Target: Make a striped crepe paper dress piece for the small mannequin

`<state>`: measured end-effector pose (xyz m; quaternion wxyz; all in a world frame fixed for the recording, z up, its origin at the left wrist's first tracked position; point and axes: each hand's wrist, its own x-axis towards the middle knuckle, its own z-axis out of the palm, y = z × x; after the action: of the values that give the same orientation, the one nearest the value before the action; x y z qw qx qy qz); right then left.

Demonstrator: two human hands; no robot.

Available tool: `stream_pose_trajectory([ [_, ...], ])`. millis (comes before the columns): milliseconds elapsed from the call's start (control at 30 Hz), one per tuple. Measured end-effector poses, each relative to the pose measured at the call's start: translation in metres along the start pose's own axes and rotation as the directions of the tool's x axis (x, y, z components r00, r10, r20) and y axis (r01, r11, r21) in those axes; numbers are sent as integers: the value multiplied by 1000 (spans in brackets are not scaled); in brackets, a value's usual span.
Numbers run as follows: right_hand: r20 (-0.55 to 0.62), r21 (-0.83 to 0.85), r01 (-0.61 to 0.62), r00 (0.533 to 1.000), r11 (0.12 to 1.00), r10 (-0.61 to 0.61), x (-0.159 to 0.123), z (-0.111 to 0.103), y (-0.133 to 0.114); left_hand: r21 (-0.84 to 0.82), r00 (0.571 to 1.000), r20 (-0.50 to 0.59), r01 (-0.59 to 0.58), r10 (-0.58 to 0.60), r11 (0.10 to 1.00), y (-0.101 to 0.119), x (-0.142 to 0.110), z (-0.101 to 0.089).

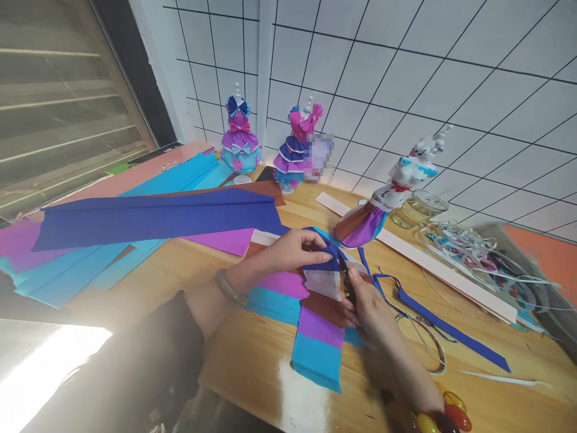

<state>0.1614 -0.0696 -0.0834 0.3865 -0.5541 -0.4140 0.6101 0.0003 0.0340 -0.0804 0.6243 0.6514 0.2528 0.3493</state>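
"What lies nearest?"

"The table [238,373], and over it the striped paper [322,328]: cyan at the near end, then purple, brown, white, and blue at the far end. More banded paper shows just left of it."

"And the hands?"

"The left hand [297,251] pinches the blue end between thumb and fingers. The right hand [363,294] has its fingers closed around scissors [343,266], blades up against that blue."

"How far along is it?"

"The bands look already joined, I'd say. The trimming of the blue seems under way and not finished; how much is cut, I can't tell, because the fingers cover it."

"Anything cut off?"

"A long blue strip [455,331] lies to the right, perhaps an offcut."

"Farther on?"

"Wide blue paper [162,218] at left, over cyan sheets [58,279]. At right, a white card strip [446,273], then ribbon scraps [469,246] and a jar [412,213]."

"And the figures?"

"The right figure [401,174] leans in view, with a brown, purple and blue skirt under a mostly white top. Farthest, the left figure [241,141] and the middle figure [288,156] look fully dressed, bows included."
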Motion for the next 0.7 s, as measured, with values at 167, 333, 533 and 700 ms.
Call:
stream_pose_trajectory([
  [167, 9, -18, 29, 1000, 999, -29, -2, 0, -3, -35, 999, 18, 42, -41, 999, 6, -1, -1],
  [333, 2, -35, 67, 998, 997, -67, -4, 1, -8, -1, 994, 46, 97, -97, 995, 7, -4, -4],
  [533, 34, -103, 49, 998, 993, -46, -7, 1, -15, 48, 993, 102, 53, -58, 997, 8, -5, -6],
  [700, 13, -188, 94, 996, 978, -93, -8, 2, -19, 119, 997, 75, 4, -13, 993, 11, -6, -4],
])
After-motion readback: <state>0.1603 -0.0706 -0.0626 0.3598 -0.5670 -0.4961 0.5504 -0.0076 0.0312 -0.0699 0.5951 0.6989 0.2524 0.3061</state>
